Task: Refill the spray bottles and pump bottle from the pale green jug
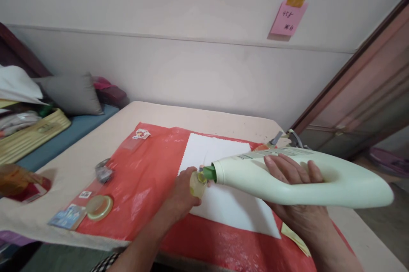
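Smooth curved jug, translucent bottle

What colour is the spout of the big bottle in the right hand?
The spout is green; it shows in the head view, the only one here.

A grey cushion sits at left, a pink note on the wall.

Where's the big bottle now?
In the head view, the big bottle is right of centre, tipped sideways in the right hand, its green spout at the small bottle in the left hand.
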A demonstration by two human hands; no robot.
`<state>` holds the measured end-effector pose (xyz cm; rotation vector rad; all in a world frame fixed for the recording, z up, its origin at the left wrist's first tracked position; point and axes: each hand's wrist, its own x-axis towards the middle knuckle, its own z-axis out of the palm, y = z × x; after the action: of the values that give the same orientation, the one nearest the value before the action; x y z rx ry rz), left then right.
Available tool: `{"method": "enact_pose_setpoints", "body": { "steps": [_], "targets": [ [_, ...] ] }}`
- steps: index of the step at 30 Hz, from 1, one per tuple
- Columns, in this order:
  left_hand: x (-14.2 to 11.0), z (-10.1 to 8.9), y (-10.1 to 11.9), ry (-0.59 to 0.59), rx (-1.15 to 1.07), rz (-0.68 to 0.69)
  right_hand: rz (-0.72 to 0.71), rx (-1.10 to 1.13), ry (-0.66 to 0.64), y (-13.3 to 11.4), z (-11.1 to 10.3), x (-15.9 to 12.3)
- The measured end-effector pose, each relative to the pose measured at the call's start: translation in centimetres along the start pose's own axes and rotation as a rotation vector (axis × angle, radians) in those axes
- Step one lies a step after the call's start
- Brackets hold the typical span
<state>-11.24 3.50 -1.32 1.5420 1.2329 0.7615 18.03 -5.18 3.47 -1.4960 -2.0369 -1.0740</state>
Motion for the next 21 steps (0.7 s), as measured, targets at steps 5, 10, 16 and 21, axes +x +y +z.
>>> {"method": "enact_pose_setpoints", "body": {
  "steps": [5,10,16,21],
  "targets": [
    [0.05,0.08,-0.77,0.018,-0.011,0.013,-0.012,-0.01,-0.013,-0.02,-0.06,-0.01],
    [-0.01,0.07,-0.56,-0.012,0.027,0.012,-0.01,-0.013,-0.017,-0.02,-0.19,0.09],
    [-0.17,0.05,-0.27,-0.044,0.039,-0.035,-0.006,-0.012,-0.03,-0.05,-0.47,0.08],
    [-0.06,0.27,-1.17,0.009,-0.002,-0.001,-0.042,-0.062,-0.019,-0.2,-0.76,0.36]
  ]
}}
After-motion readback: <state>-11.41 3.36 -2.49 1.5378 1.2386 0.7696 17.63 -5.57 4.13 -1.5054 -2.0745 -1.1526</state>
